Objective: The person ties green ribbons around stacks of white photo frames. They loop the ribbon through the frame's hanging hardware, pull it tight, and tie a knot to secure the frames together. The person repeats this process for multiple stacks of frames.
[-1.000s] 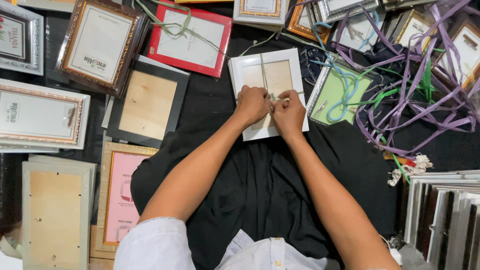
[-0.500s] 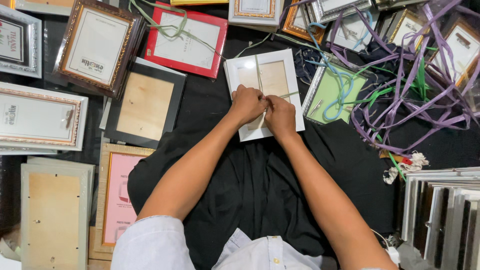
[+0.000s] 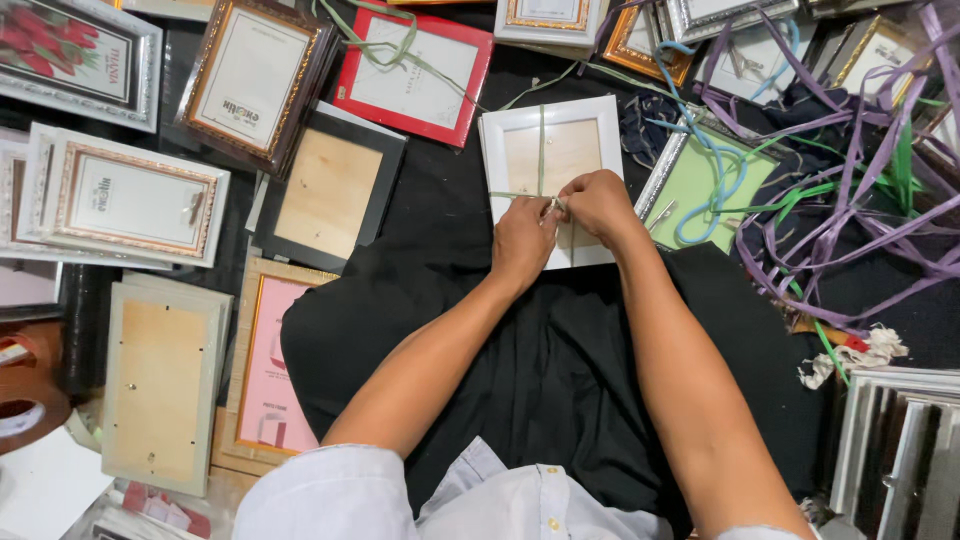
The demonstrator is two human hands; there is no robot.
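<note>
A white picture frame [image 3: 512, 128] lies face down on black cloth [image 3: 560, 380] over my lap, its tan backing showing. A thin pale green ribbon [image 3: 541, 140] is wrapped around it in a cross. My left hand [image 3: 525, 238] and my right hand [image 3: 598, 203] meet at the frame's middle. Both pinch the ribbon where its strands cross, close to a knot.
Many picture frames lie around: a red one [image 3: 420, 75], a black one with wooden back [image 3: 328, 190], a brown one [image 3: 255, 78], a pink one [image 3: 272, 365]. A tangle of purple and green ribbons [image 3: 850, 190] lies at right. Silver frames [image 3: 900, 450] are stacked at lower right.
My hands stay at the ribbon crossing, working it with small finger motions. The view has shifted slightly, so the frame sits a little higher and to the right.
</note>
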